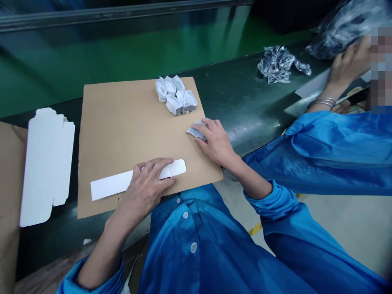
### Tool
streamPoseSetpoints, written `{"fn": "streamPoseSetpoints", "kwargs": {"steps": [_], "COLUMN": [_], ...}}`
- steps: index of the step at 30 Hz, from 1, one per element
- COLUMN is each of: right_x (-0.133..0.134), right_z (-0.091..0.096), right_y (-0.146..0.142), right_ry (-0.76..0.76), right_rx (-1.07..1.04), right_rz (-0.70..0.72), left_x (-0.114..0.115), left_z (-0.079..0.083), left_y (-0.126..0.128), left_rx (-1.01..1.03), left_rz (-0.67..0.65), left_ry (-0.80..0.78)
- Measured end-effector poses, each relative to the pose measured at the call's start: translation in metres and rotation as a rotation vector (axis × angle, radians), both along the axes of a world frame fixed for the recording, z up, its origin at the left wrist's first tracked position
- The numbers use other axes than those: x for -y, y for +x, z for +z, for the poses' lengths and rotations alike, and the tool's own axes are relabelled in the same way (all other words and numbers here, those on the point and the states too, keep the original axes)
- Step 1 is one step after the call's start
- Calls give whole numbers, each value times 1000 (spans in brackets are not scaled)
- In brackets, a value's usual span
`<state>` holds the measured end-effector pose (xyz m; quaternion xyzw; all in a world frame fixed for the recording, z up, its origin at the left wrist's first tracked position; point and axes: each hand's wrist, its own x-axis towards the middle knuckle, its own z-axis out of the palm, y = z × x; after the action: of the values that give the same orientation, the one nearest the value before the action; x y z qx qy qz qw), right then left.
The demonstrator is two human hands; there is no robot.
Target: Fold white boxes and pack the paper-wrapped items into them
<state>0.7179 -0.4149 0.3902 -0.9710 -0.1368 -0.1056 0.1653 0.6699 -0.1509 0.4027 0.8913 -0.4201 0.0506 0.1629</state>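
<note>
A long, narrow white box [112, 185] lies on a brown cardboard sheet [107, 122], its rounded flap extending at the right end. My left hand [145, 183] rests over the box with fingers curled around it, hiding its middle. Near the sheet's right edge, my right hand [216, 141] has its thumb and fingers closed on a small packet wrapped in whitish paper [196, 130], which is partly covered by the fingers. Farther back on the sheet sits a cluster of several similar wrapped packets [174, 94].
Flat white carton blanks [47, 163] lie left of the sheet, beside a brown cardboard box [10, 183]. On the dark green table [232, 90] are crumpled clear plastic bags [277, 65]. At right, a co-worker's hand [350, 65] touches a large plastic bag [346, 30].
</note>
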Motion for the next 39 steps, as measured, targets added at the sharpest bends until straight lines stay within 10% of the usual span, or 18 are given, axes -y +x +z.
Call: {"fn": "streamPoseSetpoints", "kwargs": {"steps": [7,15,26,34,39], "right_x": [-19,-27,-73,-76,-91], "right_z": [8,10,-12,-5,-1], "right_y": [-36,-41,-66,-55,-61], "right_ry": [341,290,497,527,911], "right_rx": [-42,-245,-18,-132,-375], "right_rz": [153,648,228,400,297], "left_x": [-3,-6,-12,-18,-17], "left_z": [-2,-2,-7,-12,-23], "left_y": [0,0,2,-1,-3], "left_rx": [48,66,139,139,127], "left_rz": [-8,-52,-23,32,182], "left_ry": [-88,-79,-110,-187,-306]}}
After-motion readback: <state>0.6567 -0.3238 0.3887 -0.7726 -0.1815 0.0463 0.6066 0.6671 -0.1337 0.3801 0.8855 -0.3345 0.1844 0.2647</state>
